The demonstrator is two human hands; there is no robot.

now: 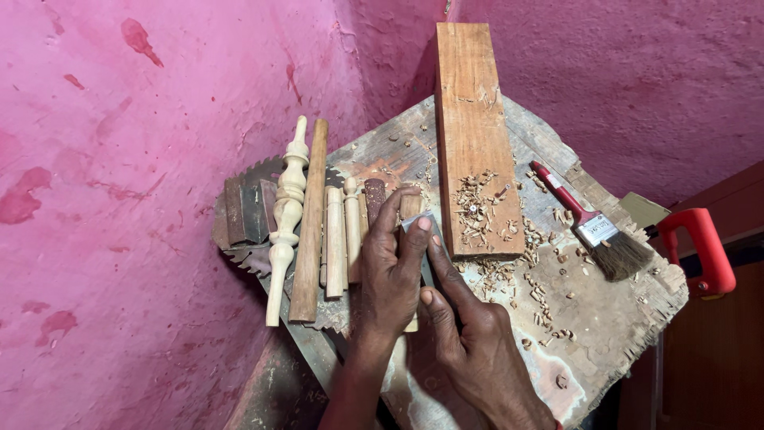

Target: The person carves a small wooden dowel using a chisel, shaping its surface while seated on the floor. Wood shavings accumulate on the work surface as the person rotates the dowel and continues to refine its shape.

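Here, at the centre of the frame, both my hands pinch a small grey flat piece [420,239] on the worn board [605,334]: left hand [390,275] fingers together on top, right hand [469,342] closed against its edge. I'd keep it flat and steady. Turned spindles [288,199] lie left, plank [473,135] and brush [593,227] right.

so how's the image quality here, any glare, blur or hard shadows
Head view: soft, even light with no glare; the plank, paintbrush and wood chips are sharp; only faint shadows fall under the left hand and right hand; the pink wall curves slightly toward the edges, wide-lens distortion.
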